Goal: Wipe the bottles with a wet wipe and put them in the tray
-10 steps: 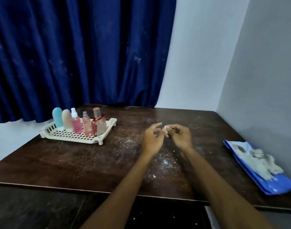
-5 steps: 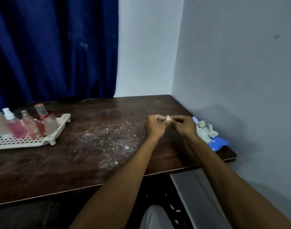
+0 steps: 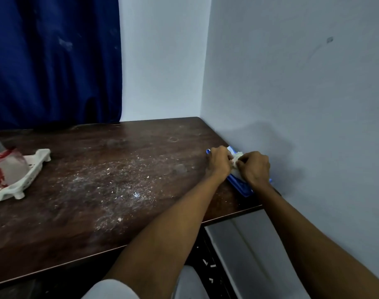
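Left hand [image 3: 219, 162]: I see it curled, pinching the wipe [image 3: 236, 158]
Right hand [image 3: 254, 168]: pinching the same wipe — over the blue pack [image 3: 240, 186]
Tray [image 3: 36, 160]: far left, bottle [image 3: 9, 167] upright inside

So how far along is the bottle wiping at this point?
Done: a red-trimmed bottle stands in the white tray at the frame's left edge; the rest is cut off. In hand: left hand and right hand pinch the crumpled wipes on the blue pack by the wall. Left: no loose bottle shows on the table, so likely little.
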{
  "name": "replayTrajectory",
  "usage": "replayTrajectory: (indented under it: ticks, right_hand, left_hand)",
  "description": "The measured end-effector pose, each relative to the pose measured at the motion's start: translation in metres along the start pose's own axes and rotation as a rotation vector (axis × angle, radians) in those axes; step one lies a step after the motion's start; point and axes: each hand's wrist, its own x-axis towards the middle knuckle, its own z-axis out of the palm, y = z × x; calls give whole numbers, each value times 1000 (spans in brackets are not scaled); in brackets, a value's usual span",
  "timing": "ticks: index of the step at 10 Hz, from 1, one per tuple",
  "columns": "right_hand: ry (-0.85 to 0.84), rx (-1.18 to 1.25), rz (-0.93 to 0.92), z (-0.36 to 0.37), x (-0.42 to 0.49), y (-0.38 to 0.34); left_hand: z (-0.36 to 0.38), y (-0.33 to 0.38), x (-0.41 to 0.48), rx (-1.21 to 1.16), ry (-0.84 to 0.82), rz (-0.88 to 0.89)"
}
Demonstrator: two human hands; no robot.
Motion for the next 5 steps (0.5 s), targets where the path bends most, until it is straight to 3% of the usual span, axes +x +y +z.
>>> replayTrajectory:
  ticks: [2,3,4,5]
  right_hand:
    - [61,-45,-69,-1,1,-1]
    - [88,-70,-232,-4,-4,-29]
    - [53,-11,-443,18,-14,-77]
    - [-60,-85,-515,47,-30,-112]
  left_hand:
    - [-20,-17,-1,-23,48,8]
    - [-48,-33,-7,34,107,9]
    - [-87,-59,-19,184,198,77]
    - [-119,-87,-33,386,203,35]
